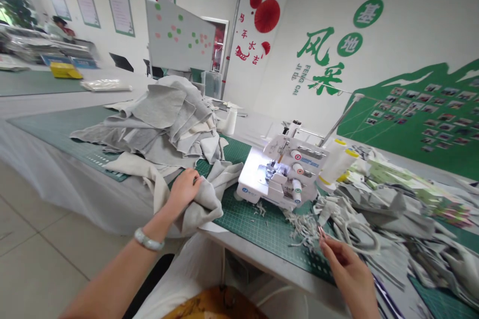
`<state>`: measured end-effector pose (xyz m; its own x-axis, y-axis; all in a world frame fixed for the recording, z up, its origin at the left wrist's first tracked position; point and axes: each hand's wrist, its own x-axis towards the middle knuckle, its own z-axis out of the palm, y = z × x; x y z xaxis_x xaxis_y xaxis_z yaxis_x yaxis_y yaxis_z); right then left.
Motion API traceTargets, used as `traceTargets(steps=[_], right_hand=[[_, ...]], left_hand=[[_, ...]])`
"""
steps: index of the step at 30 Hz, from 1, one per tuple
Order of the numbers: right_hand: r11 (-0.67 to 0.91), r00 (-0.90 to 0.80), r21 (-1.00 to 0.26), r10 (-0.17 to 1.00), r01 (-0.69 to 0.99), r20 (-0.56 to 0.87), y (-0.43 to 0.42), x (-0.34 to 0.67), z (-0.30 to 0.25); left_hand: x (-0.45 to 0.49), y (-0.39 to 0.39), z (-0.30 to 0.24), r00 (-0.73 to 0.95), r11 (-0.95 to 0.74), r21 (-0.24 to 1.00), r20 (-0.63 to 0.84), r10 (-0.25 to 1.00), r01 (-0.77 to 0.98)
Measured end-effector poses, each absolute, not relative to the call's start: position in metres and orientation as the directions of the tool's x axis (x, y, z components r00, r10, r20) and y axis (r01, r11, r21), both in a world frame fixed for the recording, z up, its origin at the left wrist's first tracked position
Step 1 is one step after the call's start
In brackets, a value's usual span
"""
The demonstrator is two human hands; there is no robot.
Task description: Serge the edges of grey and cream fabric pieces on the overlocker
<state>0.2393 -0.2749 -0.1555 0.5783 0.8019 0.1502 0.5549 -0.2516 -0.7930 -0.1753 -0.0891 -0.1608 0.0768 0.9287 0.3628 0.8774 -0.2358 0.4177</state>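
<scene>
My left hand (184, 188) rests closed on a piece of grey fabric (204, 198) that hangs over the table's near edge, below a tall pile of grey fabric pieces (164, 119). My right hand (346, 266) pinches a small metal tool (320, 229), perhaps thread snips, near a heap of fabric trimmings (303, 232). Between my hands stands a white overlock sewing machine (284, 172) on a green cutting mat (262, 219). Yellow-capped thread cones (339, 162) stand beside the machine.
More grey fabric and white scissors (361, 237) lie to the right. A whiteboard (178, 35) stands behind the pile. Another long table (45, 79) with a yellow box is at far left. A person (60, 25) is seated in the far left corner.
</scene>
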Motion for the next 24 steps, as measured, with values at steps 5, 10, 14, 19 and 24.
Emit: traceTargets(steps=[5,10,14,19,24], right_hand=[[-0.408,0.620,-0.565,0.744,0.717,0.249,-0.270,0.256,-0.163],[-0.406,0.535,-0.370,0.753,0.836,0.383,-0.266,0.256,-0.177],[-0.377,0.488,-0.311,0.717,0.872,0.498,-0.269,0.255,-0.184],[-0.277,0.443,-0.350,0.649,0.895,0.619,-0.275,0.252,-0.181],[-0.190,0.402,-0.363,0.583,0.912,0.706,-0.278,0.245,-0.173]], left_hand=[[-0.143,-0.068,-0.153,0.001,-0.099,0.397,0.240,0.971,0.912],[-0.134,-0.055,-0.152,-0.059,-0.024,0.357,0.220,0.974,0.934],[-0.132,-0.051,-0.153,-0.092,0.014,0.364,0.198,0.976,0.931],[-0.130,-0.052,-0.154,-0.099,-0.028,0.457,0.251,0.963,0.889],[-0.138,-0.053,-0.151,-0.235,-0.037,0.638,0.337,0.912,0.770]])
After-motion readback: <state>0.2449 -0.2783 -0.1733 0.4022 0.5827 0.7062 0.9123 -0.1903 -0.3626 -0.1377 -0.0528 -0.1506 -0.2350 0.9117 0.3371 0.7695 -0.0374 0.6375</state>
